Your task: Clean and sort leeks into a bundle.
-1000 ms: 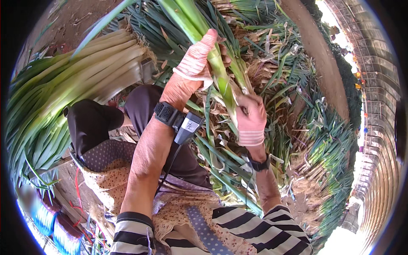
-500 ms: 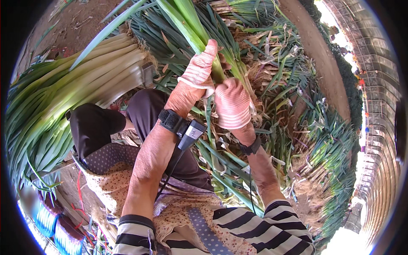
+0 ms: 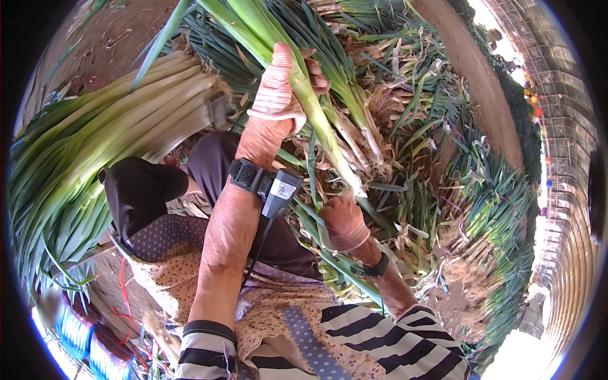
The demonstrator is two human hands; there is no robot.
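My left hand (image 3: 288,92), in a striped pink-and-white glove, is closed around the stem of a large green onion (image 3: 320,124). Its green leaves reach up past the top edge, and its white root end slants down to the right. Just below that root end is my right hand (image 3: 345,223), gloved too and curled into a fist, apart from the stem. Whatever is inside the fist is hidden. Behind the held onion, several more green onions (image 3: 354,104) lie with their roots toward me.
To the left lies a thick bundle of cleaned green onions (image 3: 145,101), white ends together. Bundles of untrimmed onions (image 3: 500,221) line the right side. Loose leaves and peelings (image 3: 405,209) cover the ground by my right hand. Blue twine rolls (image 3: 75,332) stand at lower left.
My right hand has come off the onion's stem and moved down toward me, uncovering the white root end. My left hand has shifted slightly up and left with the onion.
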